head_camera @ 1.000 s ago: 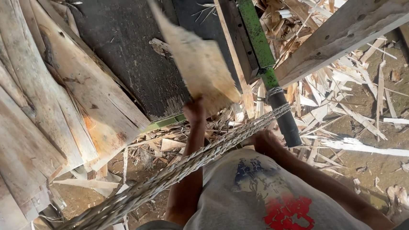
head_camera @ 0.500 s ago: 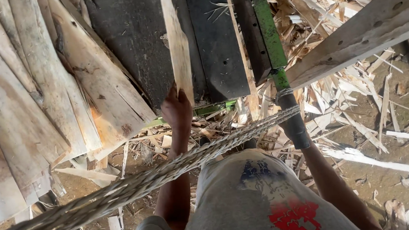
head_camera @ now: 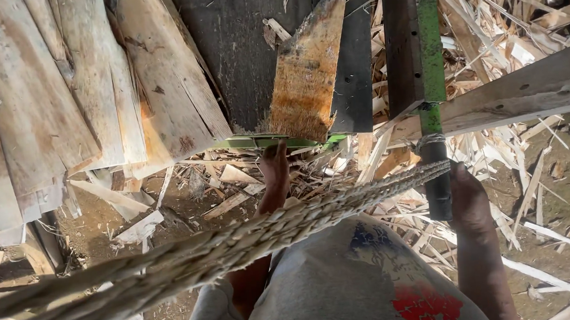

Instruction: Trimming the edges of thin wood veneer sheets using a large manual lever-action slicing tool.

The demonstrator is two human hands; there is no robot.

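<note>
the left hand (head_camera: 276,170) reaches forward with fingers extended, its tips meeting the frayed lower edge of a veneer strip (head_camera: 309,71); it looks to be pushing or steadying the strip, not closed around it, though the exact contact is hard to see. the strip lies flat on the dark bed (head_camera: 237,50) just ahead of that hand, pointed end away, so it rests lengthwise along the bed. the right hand (head_camera: 468,197) sits low beside the black handle (head_camera: 438,193) under the green bar (head_camera: 428,29); whether it grips the handle or only rests against it i cannot tell. a thick rope (head_camera: 251,242) runs slantwise across, between the body and both hands. left of the left hand, pale sheets (head_camera: 60,95) are stacked overlapping, kept apart from the scraps (head_camera: 515,3) littering the ground beyond the right hand. a plank (head_camera: 528,93) slants above the right hand.
</note>
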